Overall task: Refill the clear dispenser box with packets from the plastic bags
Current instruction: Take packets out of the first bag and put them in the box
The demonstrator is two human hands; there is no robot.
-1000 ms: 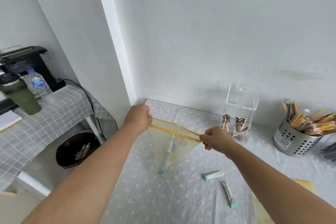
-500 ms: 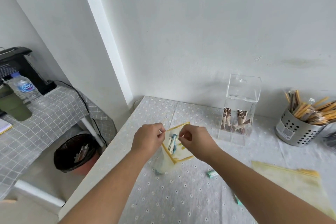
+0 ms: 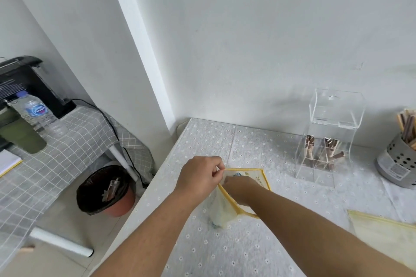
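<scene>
A clear plastic bag (image 3: 225, 209) with a yellow zip rim stands open on the table's left part. My left hand (image 3: 200, 177) pinches the rim at its left corner. My right hand (image 3: 240, 186) is pushed down inside the bag's mouth, its fingers hidden, so what it touches cannot be seen. A blue-and-white packet (image 3: 238, 174) shows just inside the rim. The clear dispenser box (image 3: 326, 141) stands at the back right with its lid raised and brown packets in its two lower compartments.
A second yellow-rimmed bag (image 3: 382, 231) lies flat at the right. A perforated metal holder (image 3: 396, 166) with stick packets stands at the far right. Left of the table are a bin (image 3: 105, 191) on the floor and a side table with a water bottle (image 3: 38, 112).
The bag was stretched shut between both hands, then pulled open. My right hand has now gone from the rim down into the bag. The view has shifted left.
</scene>
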